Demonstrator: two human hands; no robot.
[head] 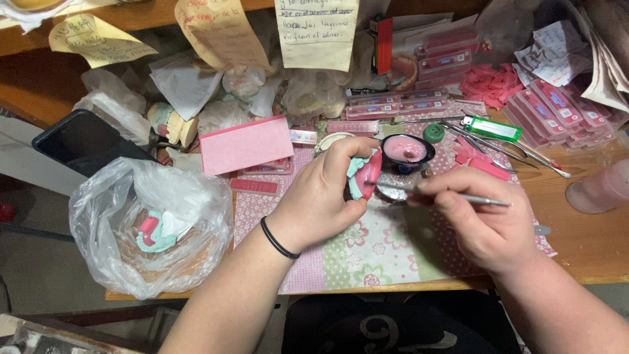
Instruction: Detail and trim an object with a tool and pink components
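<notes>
Fingers of left hand [324, 193] grip a dental model [363, 174] (pink and green); right hand [481, 219] pinches a metal spatula [478, 198].

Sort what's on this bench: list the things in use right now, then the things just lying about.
In use:
left hand holding the pink and green dental model
right hand holding the thin metal tool
small black dish of pink material, just beyond

Lying about:
green lighter
black phone
clear plastic bag
pink pad
</notes>
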